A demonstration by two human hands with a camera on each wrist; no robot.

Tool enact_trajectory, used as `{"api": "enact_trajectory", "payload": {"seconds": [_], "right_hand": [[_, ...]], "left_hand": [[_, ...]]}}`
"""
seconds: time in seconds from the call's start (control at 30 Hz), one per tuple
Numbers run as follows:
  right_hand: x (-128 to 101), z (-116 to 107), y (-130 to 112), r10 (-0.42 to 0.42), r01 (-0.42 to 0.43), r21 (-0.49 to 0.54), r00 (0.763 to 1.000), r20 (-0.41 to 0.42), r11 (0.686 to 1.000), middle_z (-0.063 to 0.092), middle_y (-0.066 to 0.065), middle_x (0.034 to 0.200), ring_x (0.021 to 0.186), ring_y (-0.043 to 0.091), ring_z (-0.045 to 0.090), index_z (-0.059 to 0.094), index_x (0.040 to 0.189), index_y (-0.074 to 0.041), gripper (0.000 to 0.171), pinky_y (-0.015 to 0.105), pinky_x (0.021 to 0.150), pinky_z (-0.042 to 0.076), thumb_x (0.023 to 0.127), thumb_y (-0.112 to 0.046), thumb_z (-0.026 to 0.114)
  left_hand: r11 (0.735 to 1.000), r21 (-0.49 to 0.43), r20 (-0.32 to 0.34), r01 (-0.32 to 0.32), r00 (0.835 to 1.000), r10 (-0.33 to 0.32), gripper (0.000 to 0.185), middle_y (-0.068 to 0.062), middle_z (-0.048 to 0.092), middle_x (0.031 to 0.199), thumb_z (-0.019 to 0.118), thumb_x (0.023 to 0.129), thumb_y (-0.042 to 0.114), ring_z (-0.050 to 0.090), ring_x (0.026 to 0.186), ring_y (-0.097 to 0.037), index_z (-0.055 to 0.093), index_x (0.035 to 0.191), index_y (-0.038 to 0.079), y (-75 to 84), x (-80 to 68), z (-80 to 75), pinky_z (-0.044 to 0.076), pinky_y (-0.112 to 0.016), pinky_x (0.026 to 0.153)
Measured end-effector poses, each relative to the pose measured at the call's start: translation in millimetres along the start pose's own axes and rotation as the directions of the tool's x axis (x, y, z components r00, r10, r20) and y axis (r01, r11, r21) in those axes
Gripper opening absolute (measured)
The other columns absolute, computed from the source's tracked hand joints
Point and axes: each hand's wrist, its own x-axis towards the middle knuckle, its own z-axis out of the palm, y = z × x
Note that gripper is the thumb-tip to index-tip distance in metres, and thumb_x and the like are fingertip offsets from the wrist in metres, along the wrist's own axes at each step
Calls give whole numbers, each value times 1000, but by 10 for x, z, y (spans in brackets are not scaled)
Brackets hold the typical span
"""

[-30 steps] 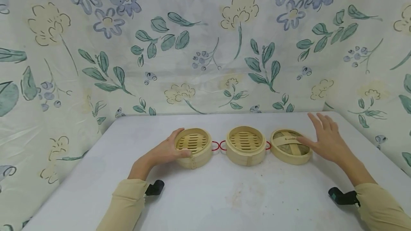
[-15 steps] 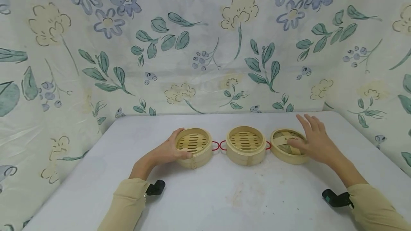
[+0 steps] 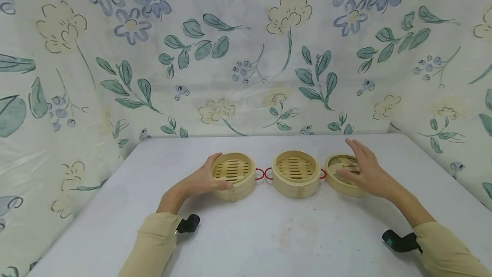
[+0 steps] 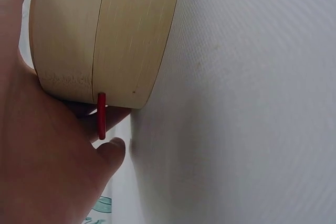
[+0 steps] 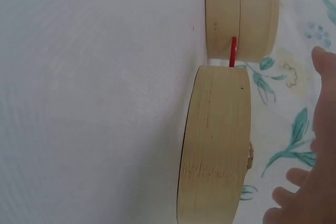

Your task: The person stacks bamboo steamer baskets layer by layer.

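Note:
Three round bamboo pieces stand in a row in the head view. My left hand point(image 3: 201, 181) grips the left steamer basket point(image 3: 243, 190), thumb at the near rim and fingers round the far side. Close up in the left wrist view, its red handle point(image 4: 102, 116) pokes out beside the hand. The middle steamer basket point(image 3: 297, 189) shows a slatted floor and a red handle on either side. Rightmost is the steamer lid point(image 3: 340, 186), with crossed bands on top. My right hand point(image 3: 367, 175) is over it, fingers spread, apart from the lid point(image 5: 218, 145) in the right wrist view.
The white table point(image 3: 265, 243) carries faint stains and specks at the front. A floral cloth point(image 3: 246, 54) hangs behind and at both sides. Each wrist wears a black camera mount point(image 3: 401, 241).
My right hand has moved left from the lid's right side to over the lid. The left hand and the baskets have stayed in place.

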Motion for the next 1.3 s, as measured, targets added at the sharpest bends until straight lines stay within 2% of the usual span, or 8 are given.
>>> {"api": "enact_trajectory", "payload": {"seconds": [0.23, 0.4, 0.7, 1.03, 1.3], "right_hand": [[25, 95, -46, -55, 56, 71, 998, -10, 996, 14, 32, 157, 141, 55, 13, 13, 155, 0, 93, 76, 104, 17, 90, -33, 71], [35, 201, -132, -72, 72, 48, 997, 3, 996, 18, 29, 157, 141, 52, 19, 17, 154, -2, 92, 74, 106, 22, 88, -34, 72], [70, 343, -240, -80, 74, 107, 996, 49, 991, 16, 26, 159, 144, 49, 14, 15, 156, -5, 95, 72, 108, 20, 88, -39, 73], [219, 552, -375, -118, 103, 169, 989, 83, 980, 16, 26, 159, 145, 47, 15, 14, 156, -2, 101, 68, 112, 18, 85, -40, 77], [254, 600, -430, -107, 87, 138, 984, 142, 987, 15, 27, 160, 146, 47, 15, 9, 156, 1, 114, 66, 113, 19, 80, -48, 78]], "left_hand": [[1000, -10, -2, -3, 1000, 3, 119, -22, 30, 155, 77, 74, 55, 28, 143, -38, 2, 157, 16, -11, 7, -1, 21, -64, 113], [999, -36, -7, -7, 1000, 7, 120, -22, 28, 155, 79, 73, 55, 27, 144, -38, 3, 157, 15, -36, 15, 18, 20, -64, 114], [998, -62, -37, -1, 999, -1, 120, -19, 35, 152, 80, 71, 55, 31, 141, -34, 6, 157, 19, -50, -5, 48, 22, -61, 114], [997, -74, -58, 15, 998, -19, 117, -16, 35, 154, 79, 72, 56, 31, 142, -33, 7, 157, 24, -56, -14, 69, 22, -62, 114], [996, -89, -55, 11, 998, -15, 117, -15, 36, 152, 80, 71, 55, 31, 142, -31, 8, 157, 24, -56, -6, 73, 22, -60, 114]]}}
